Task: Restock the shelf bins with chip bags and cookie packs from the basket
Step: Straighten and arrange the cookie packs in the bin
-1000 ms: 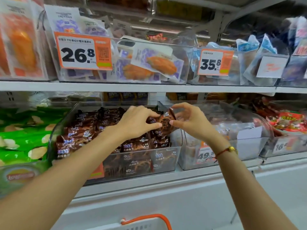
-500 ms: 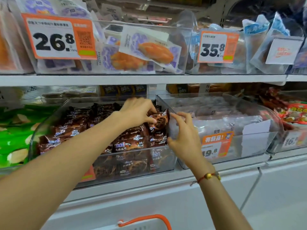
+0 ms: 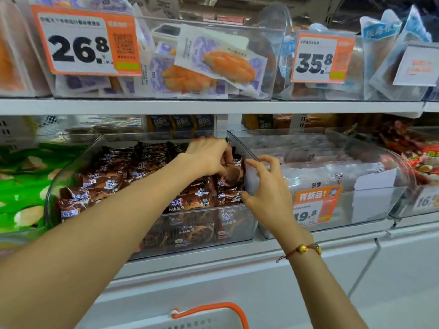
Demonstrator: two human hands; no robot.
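A brown cookie pack (image 3: 234,173) stands on edge at the right end of a clear shelf bin (image 3: 197,231) filled with several like packs. My left hand (image 3: 209,156) reaches into the bin from above and pinches the pack's top. My right hand (image 3: 266,193) is at the bin's right wall, thumb and fingers curled toward the pack's right edge. Only the orange handle and white rim of the basket (image 3: 211,313) show at the bottom.
A neighbouring clear bin (image 3: 370,200) with pale packs and a 49.8 tag sits right of my hands. Green chip bags (image 3: 21,186) fill the left. The upper shelf (image 3: 213,106) carries bins of bread packs with 26.8 and 35.8 tags.
Both hands have brought the cookie pack down from above the bin's rim into the bin's right end. The view has dropped and moved closer to the shelf.
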